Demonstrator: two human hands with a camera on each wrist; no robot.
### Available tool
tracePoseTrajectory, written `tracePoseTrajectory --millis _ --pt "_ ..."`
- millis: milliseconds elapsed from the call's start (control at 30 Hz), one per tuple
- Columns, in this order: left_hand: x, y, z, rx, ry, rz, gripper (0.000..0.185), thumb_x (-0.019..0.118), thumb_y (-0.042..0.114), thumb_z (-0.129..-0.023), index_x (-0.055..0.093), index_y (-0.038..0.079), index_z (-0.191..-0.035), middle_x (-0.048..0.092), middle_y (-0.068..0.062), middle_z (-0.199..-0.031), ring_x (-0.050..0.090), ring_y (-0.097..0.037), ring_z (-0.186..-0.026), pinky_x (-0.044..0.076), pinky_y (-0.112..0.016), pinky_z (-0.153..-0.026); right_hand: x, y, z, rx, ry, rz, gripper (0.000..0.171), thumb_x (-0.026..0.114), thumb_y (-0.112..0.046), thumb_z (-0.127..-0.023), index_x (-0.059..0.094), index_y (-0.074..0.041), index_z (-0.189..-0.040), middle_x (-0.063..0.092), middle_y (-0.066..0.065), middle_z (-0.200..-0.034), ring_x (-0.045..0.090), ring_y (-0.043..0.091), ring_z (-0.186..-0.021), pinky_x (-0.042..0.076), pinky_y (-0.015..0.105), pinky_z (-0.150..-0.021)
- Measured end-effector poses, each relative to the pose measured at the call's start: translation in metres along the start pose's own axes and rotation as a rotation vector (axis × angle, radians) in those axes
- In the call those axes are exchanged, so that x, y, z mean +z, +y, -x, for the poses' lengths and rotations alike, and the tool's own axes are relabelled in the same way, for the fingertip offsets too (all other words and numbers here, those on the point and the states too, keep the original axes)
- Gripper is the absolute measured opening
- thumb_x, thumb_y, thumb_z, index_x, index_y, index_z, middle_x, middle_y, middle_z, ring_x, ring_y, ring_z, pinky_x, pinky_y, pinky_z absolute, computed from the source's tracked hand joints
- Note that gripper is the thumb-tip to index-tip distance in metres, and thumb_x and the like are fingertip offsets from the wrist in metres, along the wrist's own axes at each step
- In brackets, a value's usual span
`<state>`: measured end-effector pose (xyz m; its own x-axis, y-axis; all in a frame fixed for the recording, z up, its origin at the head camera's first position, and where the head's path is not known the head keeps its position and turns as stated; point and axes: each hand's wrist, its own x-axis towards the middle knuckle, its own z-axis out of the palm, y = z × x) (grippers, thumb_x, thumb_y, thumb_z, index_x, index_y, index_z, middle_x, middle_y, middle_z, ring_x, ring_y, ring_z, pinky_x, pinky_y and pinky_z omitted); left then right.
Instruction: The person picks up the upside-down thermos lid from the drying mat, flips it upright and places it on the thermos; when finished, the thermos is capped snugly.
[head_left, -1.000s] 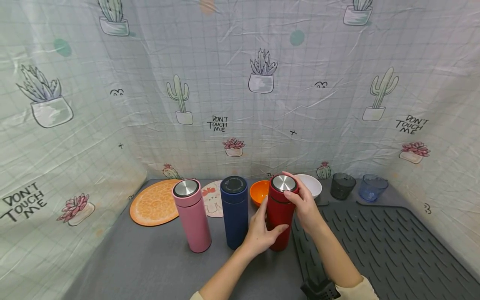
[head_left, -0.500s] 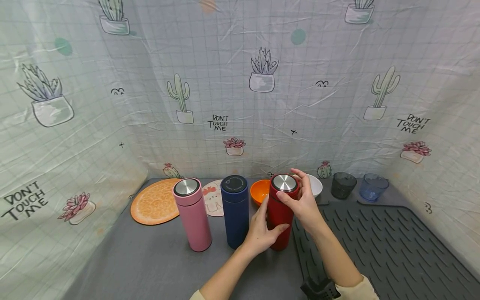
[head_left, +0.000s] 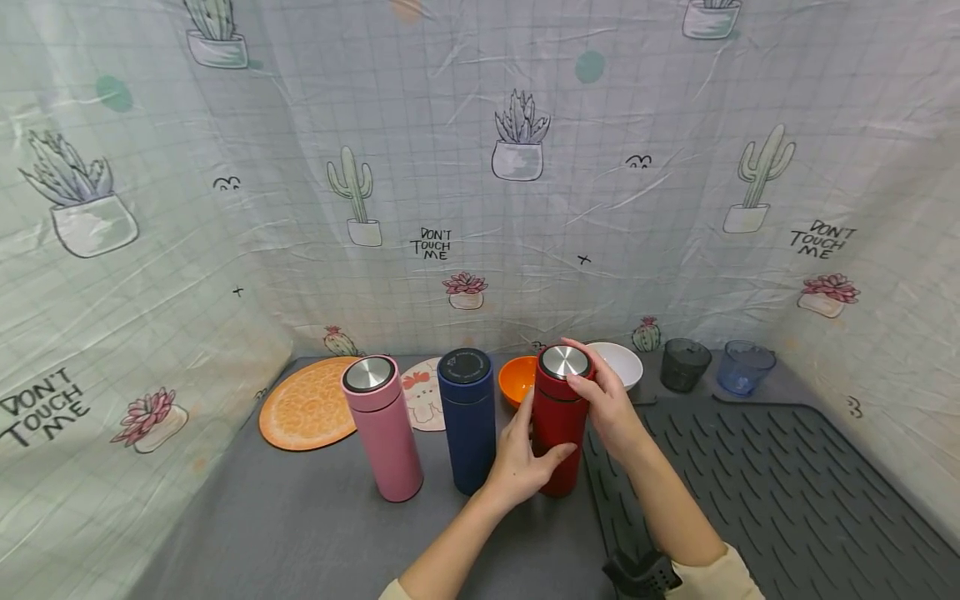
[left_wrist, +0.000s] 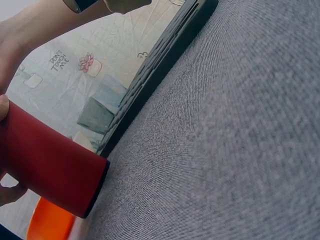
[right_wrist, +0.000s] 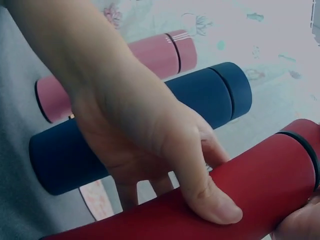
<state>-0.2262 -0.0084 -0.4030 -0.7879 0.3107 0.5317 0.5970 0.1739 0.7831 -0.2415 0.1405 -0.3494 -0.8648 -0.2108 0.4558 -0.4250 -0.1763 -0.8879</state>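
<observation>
A red thermos flask (head_left: 555, 429) stands upright on the grey table, a brushed steel disc on its lid (head_left: 564, 363). My left hand (head_left: 521, 462) grips the body at mid-height, thumb across the front. Up at the lid, my right hand (head_left: 611, 410) holds the side, its thumb in front and fingers reaching round behind. In the right wrist view the left hand (right_wrist: 155, 135) curls round the red flask (right_wrist: 260, 180) below the lid seam. The flask's base (left_wrist: 95, 187) sits on the cloth in the left wrist view. Immediately left stands a blue thermos flask (head_left: 468, 433).
A pink thermos flask (head_left: 386, 442) stands further left. Behind are an orange round mat (head_left: 307, 408), a rabbit-print mat (head_left: 423, 400), an orange bowl (head_left: 516, 381) and a white bowl (head_left: 622, 364). A grey cup (head_left: 684, 367), a blue cup (head_left: 744, 368) and a ridged black mat (head_left: 765, 483) lie right.
At the lid my right hand's fingers loosened and swung round half a second ago, then came back to hold it. My left hand keeps its grip on the body, and the flask stays put.
</observation>
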Motion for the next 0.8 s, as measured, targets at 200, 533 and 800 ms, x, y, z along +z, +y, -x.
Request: tracePoseTrajectory --millis 200,533,800 --pt "0.003 -0.014 -0.001 0.002 -0.001 -0.019 0.076 0.07 0.011 -0.079 0.025 0.009 -0.141 0.052 -0.011 -0.123 0.055 -0.022 -0.104 0.047 -0.037 -0.087 0.0 0.002 -0.001 -0.001 0.031 0.006 0.052 0.051 -0.001 -0.087 0.028 0.003 -0.134 0.049 0.005 -0.118 0.053 0.015 -0.101 0.047 0.027 -0.085" --pt "0.006 -0.025 0.0 0.052 0.024 -0.04 0.079 0.072 0.019 -0.078 0.025 0.02 -0.141 0.053 -0.004 -0.122 0.056 -0.016 -0.101 0.048 -0.031 -0.084 0.006 0.003 0.0 -0.005 0.118 0.045 0.051 0.062 0.004 -0.08 0.035 0.0 -0.124 0.049 0.007 -0.116 0.053 0.018 -0.1 0.049 0.028 -0.082" --pt "0.004 -0.024 -0.001 0.022 0.017 -0.027 0.082 0.073 0.018 -0.078 0.023 0.021 -0.142 0.051 -0.003 -0.125 0.055 -0.017 -0.104 0.047 -0.033 -0.087 0.002 0.004 0.0 -0.005 0.017 0.065 0.049 0.053 -0.004 -0.087 0.034 0.002 -0.131 0.048 0.009 -0.12 0.052 0.017 -0.102 0.047 0.027 -0.085"
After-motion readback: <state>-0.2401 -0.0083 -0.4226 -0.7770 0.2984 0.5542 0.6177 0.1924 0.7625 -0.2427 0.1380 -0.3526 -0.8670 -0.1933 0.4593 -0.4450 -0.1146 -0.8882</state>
